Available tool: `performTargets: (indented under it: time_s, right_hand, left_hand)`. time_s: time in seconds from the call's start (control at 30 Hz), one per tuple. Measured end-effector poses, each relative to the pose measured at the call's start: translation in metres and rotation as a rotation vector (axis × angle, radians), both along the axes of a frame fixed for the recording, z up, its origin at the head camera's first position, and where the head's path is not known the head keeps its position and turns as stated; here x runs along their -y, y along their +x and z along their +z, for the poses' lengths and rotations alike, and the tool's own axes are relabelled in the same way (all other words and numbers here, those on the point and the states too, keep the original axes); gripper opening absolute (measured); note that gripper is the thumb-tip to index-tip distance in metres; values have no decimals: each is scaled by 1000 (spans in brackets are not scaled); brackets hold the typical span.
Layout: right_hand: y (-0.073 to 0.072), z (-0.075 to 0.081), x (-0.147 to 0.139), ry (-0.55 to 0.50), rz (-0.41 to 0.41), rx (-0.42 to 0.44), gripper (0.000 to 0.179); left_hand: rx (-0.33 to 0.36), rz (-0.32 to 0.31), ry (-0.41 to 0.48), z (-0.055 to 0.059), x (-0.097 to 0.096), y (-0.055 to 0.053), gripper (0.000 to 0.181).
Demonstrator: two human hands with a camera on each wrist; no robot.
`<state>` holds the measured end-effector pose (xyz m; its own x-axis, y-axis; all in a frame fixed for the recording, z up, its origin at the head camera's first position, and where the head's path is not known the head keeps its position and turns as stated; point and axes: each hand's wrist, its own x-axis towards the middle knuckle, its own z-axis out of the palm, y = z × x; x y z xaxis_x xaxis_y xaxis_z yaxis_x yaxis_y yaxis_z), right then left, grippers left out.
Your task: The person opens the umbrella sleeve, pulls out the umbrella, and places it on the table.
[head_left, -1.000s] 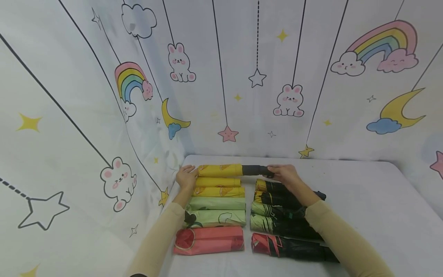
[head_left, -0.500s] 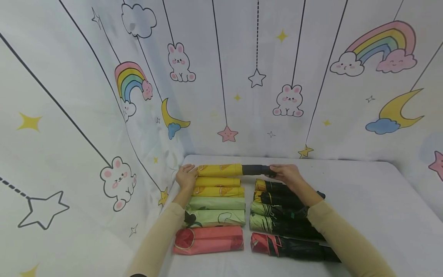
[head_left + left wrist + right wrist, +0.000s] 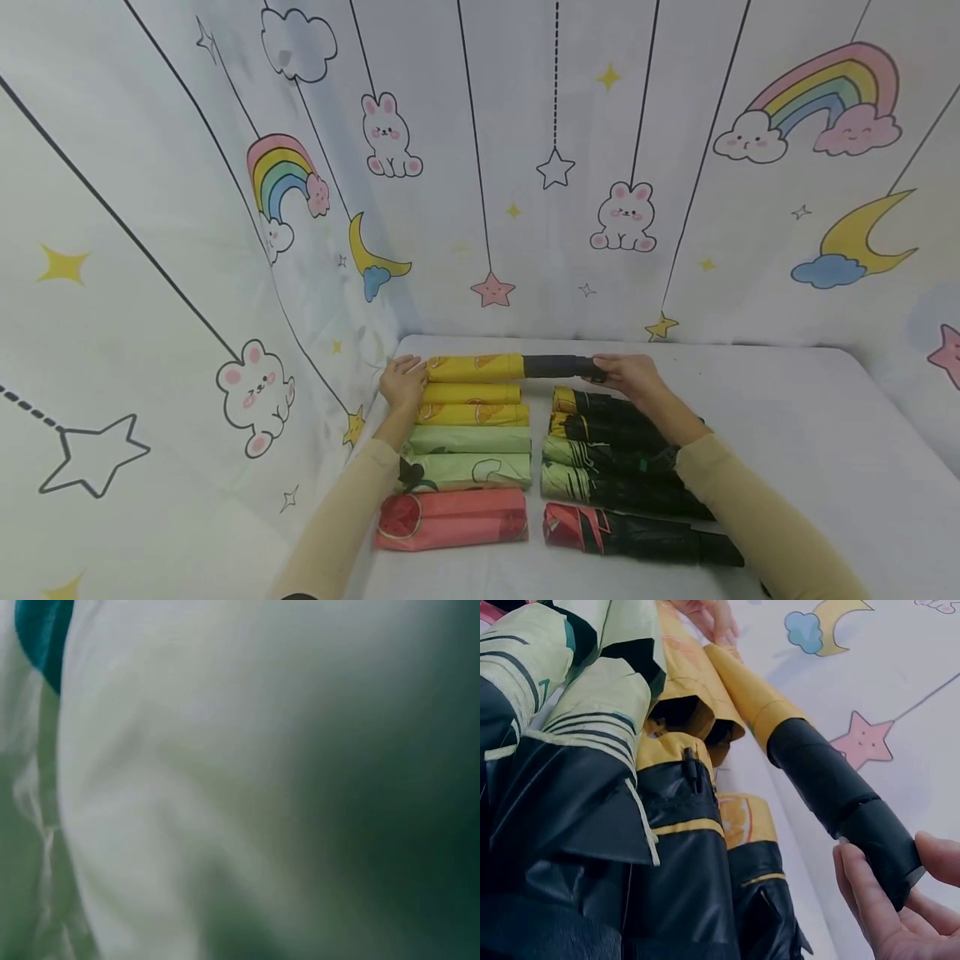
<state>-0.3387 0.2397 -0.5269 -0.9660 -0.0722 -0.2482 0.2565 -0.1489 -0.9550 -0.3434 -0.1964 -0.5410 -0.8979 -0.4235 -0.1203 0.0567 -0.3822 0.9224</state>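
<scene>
At the far side of the table, a folded umbrella (image 3: 555,367) sticks out black from the open end of a yellow orange-print sleeve (image 3: 476,367). My right hand (image 3: 632,377) pinches the handle end between thumb and fingers, plain in the right wrist view. The left hand (image 3: 405,385) holds the sleeve's far left end, its fingertips partly hidden. Nearer me lie two more yellow sleeves (image 3: 472,415), two green sleeves (image 3: 468,440) and a red sleeve (image 3: 453,520). The left wrist view shows only blurred pale and green cloth.
Right of the sleeves lie several folded umbrellas: yellow-black (image 3: 592,403), green-black (image 3: 607,483) and red-black (image 3: 630,533). My right forearm (image 3: 757,508) passes over their handle ends. A printed curtain (image 3: 525,208) hangs behind the white table (image 3: 810,417).
My right hand has shifted slightly right, and a little more of the black umbrella shows outside the yellow sleeve. The left hand stays nearly still at the sleeve's end.
</scene>
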Motion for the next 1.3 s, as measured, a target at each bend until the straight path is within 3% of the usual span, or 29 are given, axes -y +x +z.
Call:
performTargets:
  time_s: [0.33, 0.63, 0.97, 1.3]
  right_hand:
    - [1, 4, -10, -14, 1, -8, 59]
    - [4, 4, -20, -13, 9, -31, 58]
    - [5, 2, -30, 15, 6, -35, 56]
    - [9, 4, -42, 52, 29, -51, 60]
  left_hand:
    - [-10, 57, -125, -18, -5, -7, 41]
    - [-12, 42, -187, -16, -6, -5, 41]
    - [-15, 45, -94, -13, -5, -3, 39]
    - [20, 39, -225, -18, -1, -2, 40]
